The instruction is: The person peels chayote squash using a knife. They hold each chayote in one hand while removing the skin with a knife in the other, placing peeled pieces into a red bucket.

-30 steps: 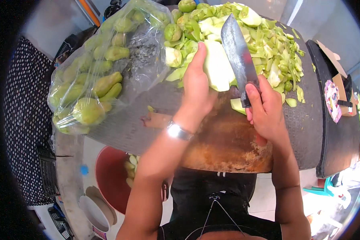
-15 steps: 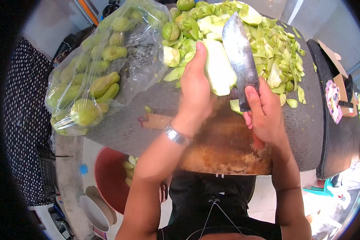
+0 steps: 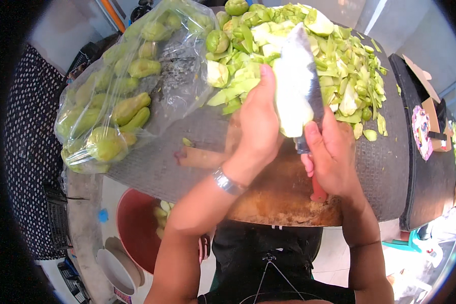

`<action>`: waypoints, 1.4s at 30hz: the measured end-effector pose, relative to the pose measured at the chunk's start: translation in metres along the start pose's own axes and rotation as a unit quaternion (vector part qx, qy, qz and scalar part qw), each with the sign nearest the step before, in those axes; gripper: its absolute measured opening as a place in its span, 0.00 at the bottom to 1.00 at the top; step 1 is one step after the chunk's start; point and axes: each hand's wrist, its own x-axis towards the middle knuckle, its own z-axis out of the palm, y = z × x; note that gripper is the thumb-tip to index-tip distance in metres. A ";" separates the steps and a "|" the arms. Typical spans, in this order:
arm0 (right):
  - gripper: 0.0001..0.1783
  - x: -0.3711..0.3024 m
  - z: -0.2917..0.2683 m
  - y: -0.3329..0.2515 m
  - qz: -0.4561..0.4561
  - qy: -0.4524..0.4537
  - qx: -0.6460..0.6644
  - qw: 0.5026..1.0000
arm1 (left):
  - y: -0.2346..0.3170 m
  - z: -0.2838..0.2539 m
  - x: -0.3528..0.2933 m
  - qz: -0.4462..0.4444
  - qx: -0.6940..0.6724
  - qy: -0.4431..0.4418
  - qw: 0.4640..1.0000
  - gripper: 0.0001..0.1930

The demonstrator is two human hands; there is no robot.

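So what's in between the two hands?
In the head view, the pale peeled fruit and the knife's blade are between them: fruit by the left hand, blade by the right hand.

One elongated fruit (image 3: 291,110), pale and largely peeled, held lengthwise. One broad-bladed knife (image 3: 314,93), red-handled, tip pointing away, blade along the fruit's right side.

A dark grey table with a textured top (image 3: 382,175) spans the middle of the frame, carrying a clear plastic bag (image 3: 131,93) of green fruit at upper left and a heap of pale green peelings (image 3: 347,78) from top centre to upper right, with whole green fruit (image 3: 218,41) at its left edge. A brown, worn wooden board (image 3: 268,209) lies at the table's near edge, lower centre, with a tan strip (image 3: 202,157) at its left.
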 end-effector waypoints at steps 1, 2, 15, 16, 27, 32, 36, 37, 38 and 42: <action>0.21 0.000 0.001 0.003 0.001 0.000 0.000 1.000 | -0.002 0.001 -0.001 -0.008 0.010 0.003 1.000 0.30; 0.21 0.001 0.002 0.007 -0.014 0.007 -0.028 0.999 | -0.004 0.001 -0.001 -0.015 0.021 0.006 1.000 0.31; 0.14 -0.003 0.006 -0.001 0.073 0.031 0.103 0.992 | -0.010 -0.004 0.001 -0.048 -0.023 0.022 0.998 0.29; 0.14 -0.003 0.008 -0.002 0.072 0.031 0.102 0.992 | -0.012 -0.002 0.000 -0.035 -0.040 0.026 0.998 0.28; 0.13 -0.005 0.012 0.002 -0.048 0.124 0.266 0.955 | -0.004 0.032 -0.005 0.024 -0.143 0.051 0.988 0.26; 0.13 -0.002 0.007 0.005 -0.104 0.186 0.292 0.932 | -0.007 0.039 0.007 -0.015 -0.186 0.104 0.977 0.25; 0.13 -0.002 -0.011 0.001 -0.152 0.231 0.270 0.922 | 0.005 0.034 0.017 -0.010 -0.238 0.079 0.968 0.27; 0.13 0.000 -0.016 0.003 -0.169 0.249 0.232 0.925 | 0.011 0.035 0.013 -0.011 -0.236 0.079 0.968 0.27; 0.16 -0.001 -0.025 0.005 -0.170 0.246 0.204 0.932 | 0.016 0.035 0.010 -0.028 -0.256 0.031 0.966 0.28; 0.25 0.007 -0.045 0.003 -0.132 0.161 0.154 0.966 | 0.025 0.040 0.013 -0.039 -0.248 -0.037 0.967 0.31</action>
